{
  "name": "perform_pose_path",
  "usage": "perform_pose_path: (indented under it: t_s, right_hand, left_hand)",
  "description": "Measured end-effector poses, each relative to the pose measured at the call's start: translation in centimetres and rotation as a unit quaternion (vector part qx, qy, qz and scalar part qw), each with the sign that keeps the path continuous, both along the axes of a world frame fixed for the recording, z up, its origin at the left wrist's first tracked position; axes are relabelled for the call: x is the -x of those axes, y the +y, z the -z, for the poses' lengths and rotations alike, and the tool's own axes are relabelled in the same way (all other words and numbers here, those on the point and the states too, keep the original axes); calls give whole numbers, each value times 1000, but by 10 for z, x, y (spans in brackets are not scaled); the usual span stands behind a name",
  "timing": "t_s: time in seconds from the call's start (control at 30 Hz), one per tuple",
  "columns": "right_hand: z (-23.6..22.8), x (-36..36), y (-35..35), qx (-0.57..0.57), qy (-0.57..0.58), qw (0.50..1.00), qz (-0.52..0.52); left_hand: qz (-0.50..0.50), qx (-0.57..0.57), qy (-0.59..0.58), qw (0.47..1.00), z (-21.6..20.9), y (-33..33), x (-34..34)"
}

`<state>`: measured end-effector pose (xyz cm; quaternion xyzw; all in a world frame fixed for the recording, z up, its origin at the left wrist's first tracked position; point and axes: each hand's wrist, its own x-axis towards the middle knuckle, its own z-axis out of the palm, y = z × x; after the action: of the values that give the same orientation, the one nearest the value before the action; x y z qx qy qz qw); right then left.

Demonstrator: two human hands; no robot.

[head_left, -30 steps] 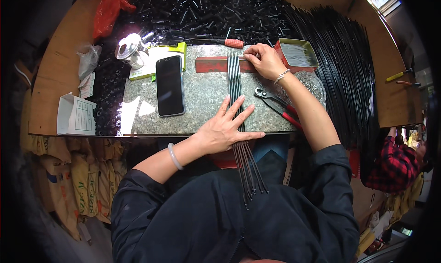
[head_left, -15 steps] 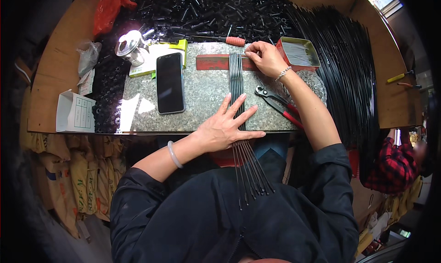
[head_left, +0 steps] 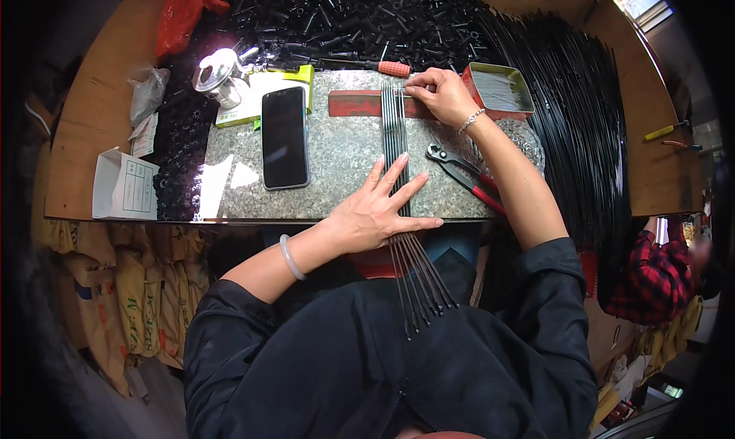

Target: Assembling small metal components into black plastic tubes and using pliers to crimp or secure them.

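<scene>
A row of thin black cables or rods (head_left: 393, 125) lies side by side, running from the far part of a stone slab over its front edge. Their near ends, tipped with small dark knobs, fan out in front of my jacket. My left hand (head_left: 371, 213) lies flat across the row with its fingers spread. At the far ends, my right hand (head_left: 444, 98) has thumb and forefinger pinched together; a thin bright line shows by the fingertips, too fine to make out. A red, worn metal bar (head_left: 354, 104) passes under the row.
Black-and-red pliers (head_left: 463, 175) lie right of the row; a phone (head_left: 284, 139) lies left. An open tin (head_left: 501, 90) holds thin pale wires. Behind are a red-handled tool (head_left: 393, 69) and heaped black parts (head_left: 360, 21). Long black cables (head_left: 582, 109) cover the right side.
The near ends of the row have shifted slightly right, and the lowest tip sits higher. My right hand has moved slightly left at the far ends; my left hand stays put.
</scene>
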<state>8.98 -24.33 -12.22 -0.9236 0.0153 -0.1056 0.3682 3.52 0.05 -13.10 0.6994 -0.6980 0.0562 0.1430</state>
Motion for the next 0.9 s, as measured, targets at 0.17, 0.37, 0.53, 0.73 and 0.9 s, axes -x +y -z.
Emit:
perform_pose_path:
  t_s: [0.17, 0.37, 0.53, 0.73, 0.9]
  right_hand:
    - [4, -4, -3, -51, 18, 999, 8]
    - [-3, -8, -2, -46, 36, 998, -38]
    - [-8, -10, -7, -9, 23, 998, -64]
    - [-10, -10, -1, -19, 21, 996, -80]
    - [-13, -14, -8, 7, 51, 991, -121]
  left_hand:
    - [-3, -8, -7, 1000, -3, -1, 0]
    - [-8, 0, 8, 1000, -1, 0, 0]
    - [-5, -2, 3, 1000, -1, -1, -1]
    - [-5, -10, -3, 1000, -3, 0, -1]
    - [-15, -7, -8, 1000, -3, 0, -2]
